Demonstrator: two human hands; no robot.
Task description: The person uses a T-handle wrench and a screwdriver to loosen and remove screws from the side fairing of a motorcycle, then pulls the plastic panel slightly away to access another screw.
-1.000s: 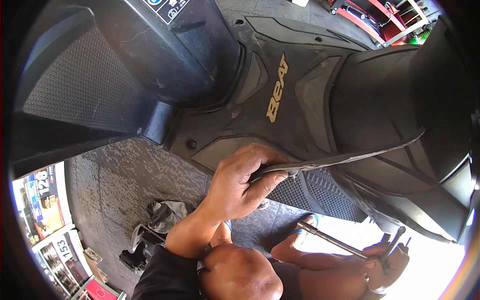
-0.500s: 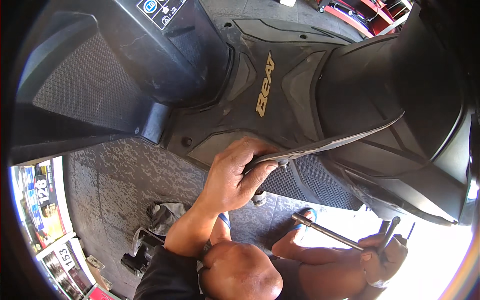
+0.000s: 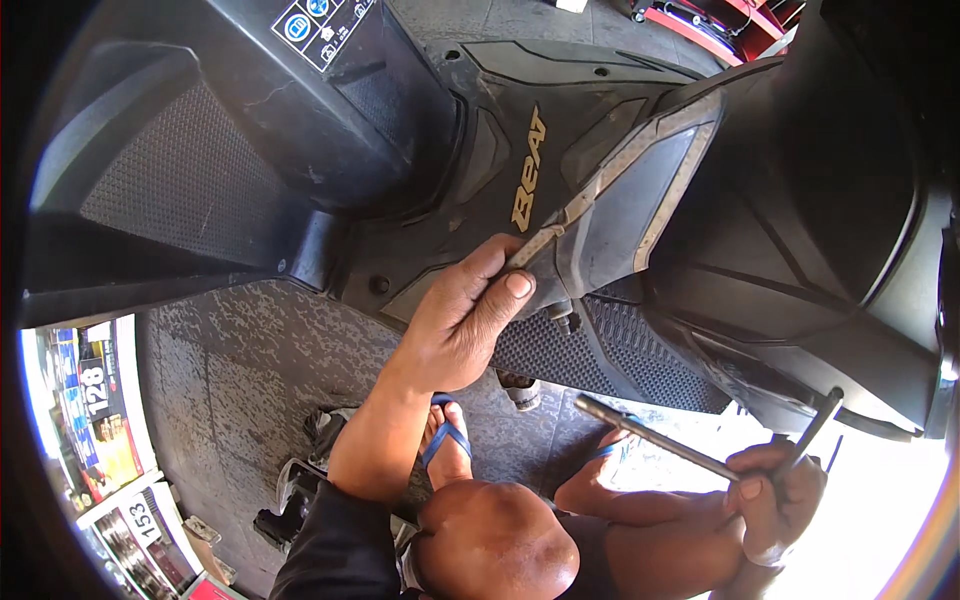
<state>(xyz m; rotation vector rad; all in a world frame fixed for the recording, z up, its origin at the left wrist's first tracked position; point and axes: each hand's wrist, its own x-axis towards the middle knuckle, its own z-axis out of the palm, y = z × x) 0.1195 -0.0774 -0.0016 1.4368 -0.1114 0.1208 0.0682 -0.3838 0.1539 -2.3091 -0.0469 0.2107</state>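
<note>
My left hand (image 3: 462, 318) pinches the near edge of a dark plastic scooter cover panel (image 3: 620, 225) between thumb and fingers. The panel is tilted up above the footboard (image 3: 540, 105), and its dusty, tan-edged side shows. Under the panel a small round fitting (image 3: 565, 316) is visible near a textured black strip (image 3: 590, 350). At the lower right, my right hand (image 3: 775, 500) is closed round a metal socket wrench (image 3: 660, 440) with two arms, one pointing left and one up. The wrench is apart from the scooter footboard.
The scooter's front bodywork (image 3: 800, 200) fills the right, the seat-side body (image 3: 270, 120) the upper left. My knee (image 3: 500, 540) and sandalled feet (image 3: 445, 445) are below. Boxes (image 3: 100, 400) stand at the left. Red equipment (image 3: 710, 30) is at the far top.
My left hand has turned the panel so its tan-edged side faces up more, and has moved slightly up and left. My right hand still holds the wrench, shifted a little.
</note>
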